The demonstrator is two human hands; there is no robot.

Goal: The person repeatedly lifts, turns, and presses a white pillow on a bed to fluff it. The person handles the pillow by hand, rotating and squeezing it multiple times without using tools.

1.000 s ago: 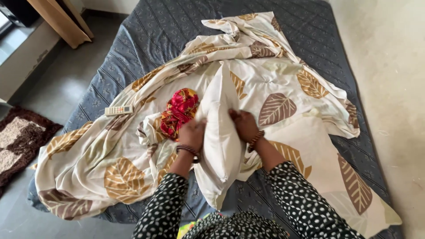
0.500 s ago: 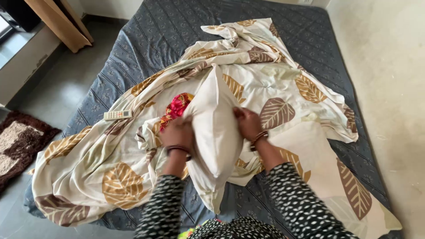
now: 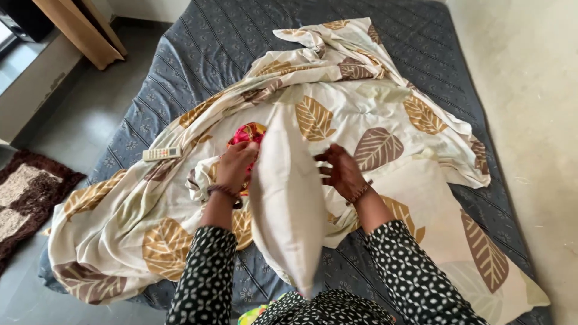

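Note:
A plain cream pillow (image 3: 288, 198) stands on edge over the near part of the bed. My left hand (image 3: 235, 165) grips its left side near the top. On the pillow's right side my right hand (image 3: 340, 171) presses flat with its fingers spread. Behind my left hand lies a crumpled red and yellow cloth (image 3: 248, 133), partly hidden by it. A cream sheet with brown and gold leaves (image 3: 361, 120) is spread rumpled under everything.
The dark grey patterned mattress (image 3: 229, 42) shows around the sheet. A white remote control (image 3: 161, 154) lies on the sheet's left part. A brown and cream rug (image 3: 24, 198) sits on the grey floor at left. A beige wall runs along the right.
The pillow has turned narrower and shifted slightly left. My left hand moved up toward its top edge. My right hand's fingers have spread apart on its right side.

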